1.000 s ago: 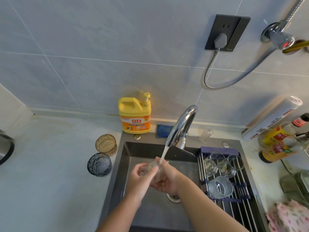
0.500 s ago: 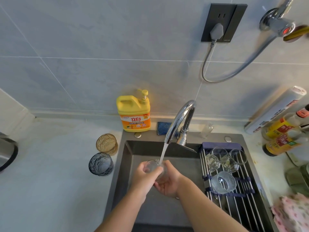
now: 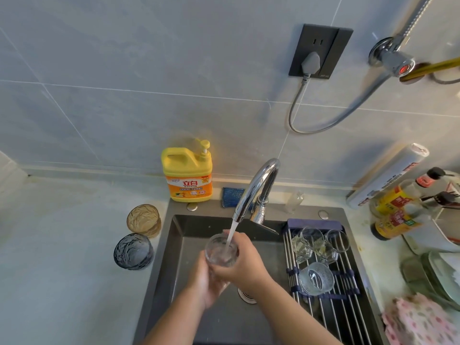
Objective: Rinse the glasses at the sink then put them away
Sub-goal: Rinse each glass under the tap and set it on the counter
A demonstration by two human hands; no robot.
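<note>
Clear glass (image 3: 221,250) upright over the sink (image 3: 179,245), faucet (image 3: 256,188) pouring straight in | right hand (image 3: 245,265) wrapped round its side | left hand (image 3: 206,282) curled under its base | amber glass (image 3: 143,220) and blue glass (image 3: 133,251) stand on the counter, left of the sink | more glasses on the rack (image 3: 348,290)

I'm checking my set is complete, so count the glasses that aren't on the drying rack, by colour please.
Amber glass, on the counter: 1
Blue-grey glass, on the counter: 1
Clear glass, gripped by the left hand and right hand: 1
Total: 3
</note>
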